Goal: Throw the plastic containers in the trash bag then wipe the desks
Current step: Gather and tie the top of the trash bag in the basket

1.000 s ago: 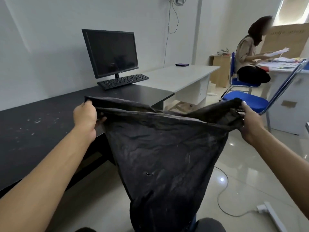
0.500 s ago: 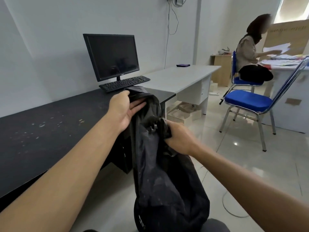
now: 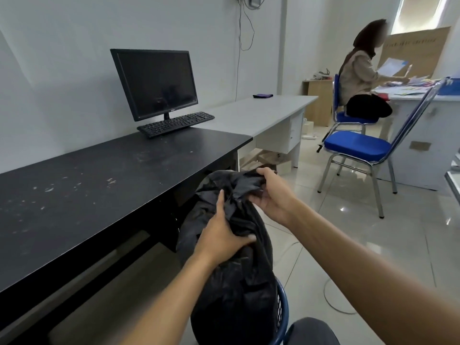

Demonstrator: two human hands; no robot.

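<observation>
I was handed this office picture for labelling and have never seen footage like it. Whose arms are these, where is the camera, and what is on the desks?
The camera sits on a person's head, looking forward and down, so the two bare arms are the wearer's own. The left hand and right hand both grip the gathered top of a black trash bag. On the black desk stand a monitor and keyboard. The grey desk holds a small dark item. Another person sits further back.
</observation>
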